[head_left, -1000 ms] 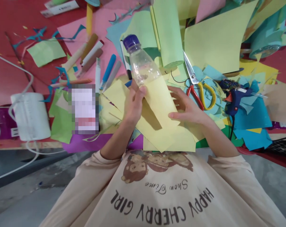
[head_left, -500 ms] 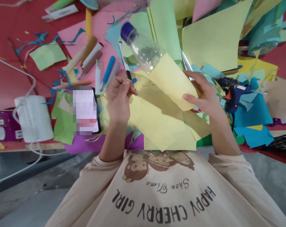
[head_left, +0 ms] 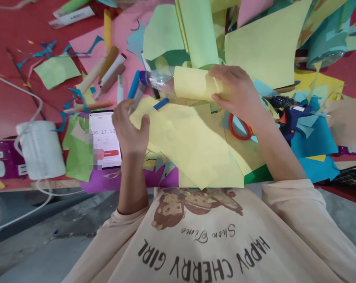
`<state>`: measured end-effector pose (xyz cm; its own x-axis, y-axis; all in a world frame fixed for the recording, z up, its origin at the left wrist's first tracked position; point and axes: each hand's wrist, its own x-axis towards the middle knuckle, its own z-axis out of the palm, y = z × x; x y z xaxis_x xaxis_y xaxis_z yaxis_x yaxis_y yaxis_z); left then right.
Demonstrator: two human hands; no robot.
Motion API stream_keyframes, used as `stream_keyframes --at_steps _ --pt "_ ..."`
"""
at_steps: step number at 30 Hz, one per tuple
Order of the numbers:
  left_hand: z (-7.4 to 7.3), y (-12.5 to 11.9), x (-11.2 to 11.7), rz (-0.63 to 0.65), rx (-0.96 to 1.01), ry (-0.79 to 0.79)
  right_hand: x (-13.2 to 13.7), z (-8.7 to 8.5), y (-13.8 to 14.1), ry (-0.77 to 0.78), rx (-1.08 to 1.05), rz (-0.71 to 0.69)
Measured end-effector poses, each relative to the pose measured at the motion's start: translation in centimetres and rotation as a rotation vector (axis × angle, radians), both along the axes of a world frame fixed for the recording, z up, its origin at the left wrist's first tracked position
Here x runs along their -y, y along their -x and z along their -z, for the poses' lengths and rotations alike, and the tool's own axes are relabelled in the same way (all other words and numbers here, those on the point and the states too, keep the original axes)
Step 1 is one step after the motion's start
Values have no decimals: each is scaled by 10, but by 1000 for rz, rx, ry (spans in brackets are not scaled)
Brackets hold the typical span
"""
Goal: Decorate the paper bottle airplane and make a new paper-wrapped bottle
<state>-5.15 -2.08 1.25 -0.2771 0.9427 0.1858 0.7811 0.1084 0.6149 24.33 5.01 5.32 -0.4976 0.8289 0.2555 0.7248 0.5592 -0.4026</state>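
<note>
A clear plastic bottle (head_left: 163, 80) with a purple cap lies nearly sideways, its body wrapped in pale yellow paper (head_left: 192, 83). My right hand (head_left: 237, 88) grips the wrapped bottom end, and the cap points left. My left hand (head_left: 131, 127) holds nothing, thumb and fingers apart, beside a phone (head_left: 105, 137) that shows a timer. Just right of that hand is a small blue cap (head_left: 161, 104). Yellow paper sheets (head_left: 192, 145) lie between my hands. Below my right hand show the red handles of a pair of scissors (head_left: 242, 136).
Several markers (head_left: 111, 76) lie at upper left on pink paper. A rolled green sheet (head_left: 198, 35) stretches behind the bottle. On the right is a dark blue glue gun (head_left: 292, 120) among paper scraps. A white cylindrical object (head_left: 42, 149) with a cable sits at far left.
My right hand has turned the bottle from a slant to nearly level and lowered it. My left hand has moved left toward the phone, its pinched fingers now spread. The scissors' handles show more.
</note>
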Motion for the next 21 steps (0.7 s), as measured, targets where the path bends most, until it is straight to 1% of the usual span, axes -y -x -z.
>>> stream_keyframes --at_steps 2,4,8,12,15,17,19,21 --pt "-3 -5 1 24 -104 131 -5 3 5 4 47 58" --pt "-5 -10 2 48 -139 215 -6 7 11 8 77 100" --pt "-3 -12 4 41 -187 216 -6 11 23 16 94 182" --pt "2 -8 6 74 -184 149 6 4 28 63 134 212" --pt "5 -4 5 83 -95 59 28 2 23 50 35 204" --pt "5 -1 5 68 -17 -18 45 7 17 32 -49 176" --pt "5 0 4 32 44 -115 61 14 12 -18 -129 131" --pt "3 -1 2 40 139 -204 75 21 8 -67 -197 89"
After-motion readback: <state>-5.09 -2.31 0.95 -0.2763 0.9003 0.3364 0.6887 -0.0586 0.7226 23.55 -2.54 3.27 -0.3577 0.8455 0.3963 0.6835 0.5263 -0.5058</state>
